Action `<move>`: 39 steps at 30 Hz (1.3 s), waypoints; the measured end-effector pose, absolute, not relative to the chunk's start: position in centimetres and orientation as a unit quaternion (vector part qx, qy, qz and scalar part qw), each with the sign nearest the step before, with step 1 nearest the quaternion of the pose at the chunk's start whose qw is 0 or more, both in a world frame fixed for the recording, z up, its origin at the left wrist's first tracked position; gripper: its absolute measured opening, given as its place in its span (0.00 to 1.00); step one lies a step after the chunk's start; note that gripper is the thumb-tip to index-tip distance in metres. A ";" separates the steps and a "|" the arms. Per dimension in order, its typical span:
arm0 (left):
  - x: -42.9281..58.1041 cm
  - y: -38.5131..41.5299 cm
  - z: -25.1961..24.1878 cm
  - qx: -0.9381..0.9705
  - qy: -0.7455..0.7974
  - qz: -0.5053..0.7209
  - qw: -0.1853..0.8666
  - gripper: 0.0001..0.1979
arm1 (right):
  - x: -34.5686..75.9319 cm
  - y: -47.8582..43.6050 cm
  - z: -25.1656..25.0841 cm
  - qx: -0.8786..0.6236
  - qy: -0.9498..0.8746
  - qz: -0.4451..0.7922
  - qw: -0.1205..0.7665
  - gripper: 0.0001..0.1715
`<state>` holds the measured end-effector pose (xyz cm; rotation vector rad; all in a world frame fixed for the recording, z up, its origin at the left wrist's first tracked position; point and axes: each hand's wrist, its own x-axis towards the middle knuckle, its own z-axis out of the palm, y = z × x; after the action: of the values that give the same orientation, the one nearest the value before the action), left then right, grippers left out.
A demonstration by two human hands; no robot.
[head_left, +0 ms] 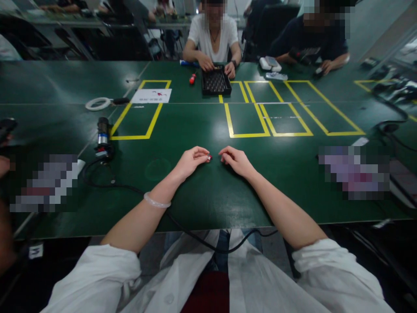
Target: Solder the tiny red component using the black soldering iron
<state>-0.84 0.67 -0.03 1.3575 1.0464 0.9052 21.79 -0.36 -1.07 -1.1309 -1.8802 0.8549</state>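
My left hand [194, 160] is closed in a pinch over the middle of the green table [202, 200]. Between its thumb and fingertips sits a small red and silver piece [209, 158], too small to name. A short gap to the right, my right hand [237, 161] has its fingers curled in and faces the piece without touching it. Whether those fingers hold anything is hidden.
A black cable [130, 188] runs under my left forearm from a dark cylindrical device [103, 132]. Yellow tape outlines [250, 135] mark the table. Across it, a person handles a black tray [216, 92] beside a red screwdriver [193, 78]. A white sheet [151, 95] lies left.
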 end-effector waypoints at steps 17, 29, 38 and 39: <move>-0.2 -0.1 0.4 0.631 0.441 0.352 0.533 0.18 | 20.9 -1.0 -1.0 -0.384 -0.775 0.340 0.370 0.16; 0.3 -0.3 0.0 0.653 0.435 0.357 0.507 0.19 | 20.3 -1.1 -1.2 -0.410 -0.801 0.250 0.357 0.05; 0.5 -0.7 0.5 0.700 0.417 0.385 0.432 0.15 | 20.4 -0.8 -1.3 -0.424 -0.771 0.294 0.373 0.06; 0.5 -0.9 0.7 0.709 0.421 0.385 0.415 0.14 | 20.4 -0.9 -1.3 -0.424 -0.762 0.316 0.374 0.07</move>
<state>0.48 -0.87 0.66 1.7810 1.0568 0.9676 20.37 -0.86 -1.32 -1.0860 -1.9522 0.8089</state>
